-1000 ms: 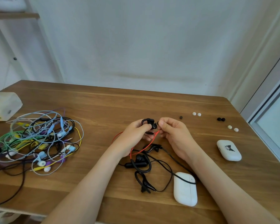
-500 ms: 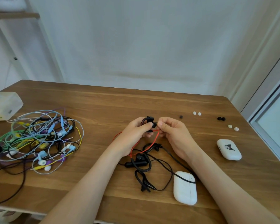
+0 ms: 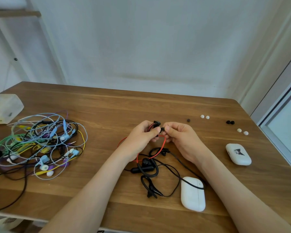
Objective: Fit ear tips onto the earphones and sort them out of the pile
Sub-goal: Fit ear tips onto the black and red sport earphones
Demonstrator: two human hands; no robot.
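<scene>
You are partway through fitting one earphone. Your left hand (image 3: 141,137) grips the black earbud (image 3: 156,123) on its red cable (image 3: 164,145), fingers curled round it, held just above the middle of the desk (image 3: 107,106). Your right hand (image 3: 180,138) pinches a small dark ear tip (image 3: 162,129) against the bud, thumb and forefinger closed on it. I cannot tell whether it has seated; it is tiny and half hidden.

By my reading you are early in the job. Only the black ear-hook earphones (image 3: 149,169) lie sorted out, near your wrists, and whether they carry tips is unclear. The pile (image 3: 40,142) of tangled coloured sets at your left looks large. Loose tips wait at the far right: a single dark tip (image 3: 188,120), a white pair (image 3: 204,117), a black pair (image 3: 230,122) and a second white pair (image 3: 242,131).

For room, there is bare wood between the pile and your left arm and along the far side. The second white pair and the printed case (image 3: 238,153) sit near the right edge, so reach there gently. A black lead crosses the plain white case (image 3: 192,193), and the red cable loops down into the hooked set, so a high lift may drag them
</scene>
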